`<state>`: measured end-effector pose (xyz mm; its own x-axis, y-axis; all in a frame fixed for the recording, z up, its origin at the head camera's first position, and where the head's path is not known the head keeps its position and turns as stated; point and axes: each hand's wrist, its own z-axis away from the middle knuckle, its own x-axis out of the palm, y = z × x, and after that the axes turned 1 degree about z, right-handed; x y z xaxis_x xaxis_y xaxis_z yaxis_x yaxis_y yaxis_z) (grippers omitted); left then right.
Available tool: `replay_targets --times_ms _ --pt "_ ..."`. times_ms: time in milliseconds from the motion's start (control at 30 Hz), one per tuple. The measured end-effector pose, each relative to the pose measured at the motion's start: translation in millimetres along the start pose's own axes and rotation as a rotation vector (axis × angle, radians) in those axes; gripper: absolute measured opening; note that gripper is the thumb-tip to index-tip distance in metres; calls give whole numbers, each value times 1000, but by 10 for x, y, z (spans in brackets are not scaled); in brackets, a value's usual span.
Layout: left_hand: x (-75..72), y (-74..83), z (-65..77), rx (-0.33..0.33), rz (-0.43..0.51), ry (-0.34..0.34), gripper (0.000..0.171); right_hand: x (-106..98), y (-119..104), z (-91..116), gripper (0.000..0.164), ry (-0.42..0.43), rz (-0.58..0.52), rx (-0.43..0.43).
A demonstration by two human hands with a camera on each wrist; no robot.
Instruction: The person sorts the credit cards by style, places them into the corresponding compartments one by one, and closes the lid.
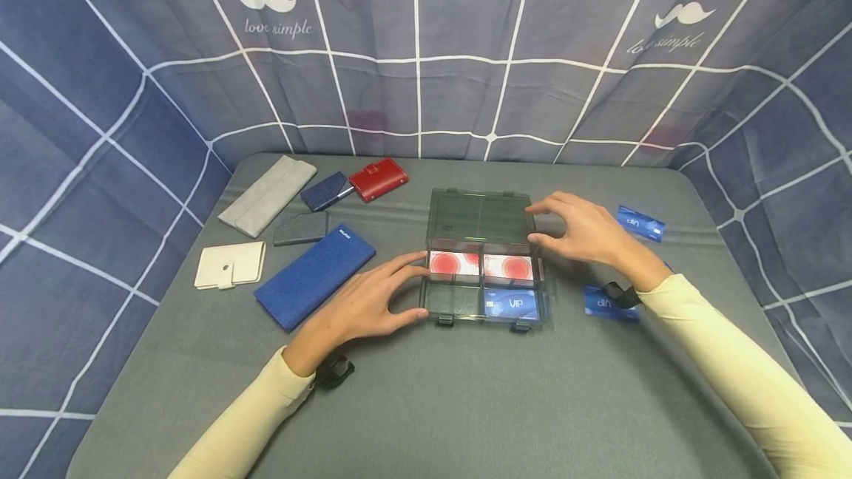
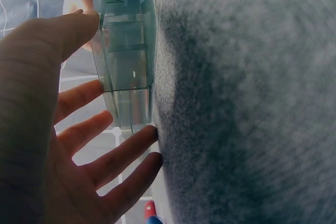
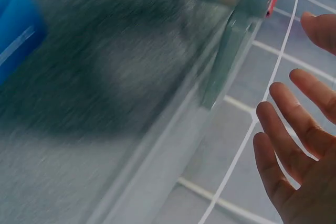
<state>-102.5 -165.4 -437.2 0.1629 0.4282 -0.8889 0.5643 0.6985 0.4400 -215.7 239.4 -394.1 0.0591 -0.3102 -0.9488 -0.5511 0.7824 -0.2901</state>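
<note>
A see-through green plastic box (image 1: 455,301) lies on the grey table with its lid (image 1: 479,214) folded back. White cards with red circles, a left one (image 1: 454,263) and a right one (image 1: 509,267), fill its two back compartments. In the front right compartment is a blue VIP card (image 1: 511,304); the front left one shows its bare floor. My left hand (image 1: 367,300) has its fingers spread along the box's left side, and the left wrist view puts the thumb at the wall's edge. Around the lid's right edge hovers my right hand (image 1: 580,228), holding nothing, fingers loosely extended.
Two more blue VIP cards lie to the right, one far (image 1: 640,224) and one (image 1: 602,303) partly under the right wrist. At left are a long blue wallet (image 1: 316,276), a white snap wallet (image 1: 229,265), a grey wallet (image 1: 268,194), a red wallet (image 1: 379,179) and dark holders (image 1: 301,229).
</note>
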Motion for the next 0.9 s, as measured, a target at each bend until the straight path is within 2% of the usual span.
replay_targets --times_ms 433,900 --pt "5 0 8 8 4 13 64 -89 462 318 59 43 -56 156" --pt "3 -6 6 5 7 10 65 -157 985 565 62 72 -56 264"
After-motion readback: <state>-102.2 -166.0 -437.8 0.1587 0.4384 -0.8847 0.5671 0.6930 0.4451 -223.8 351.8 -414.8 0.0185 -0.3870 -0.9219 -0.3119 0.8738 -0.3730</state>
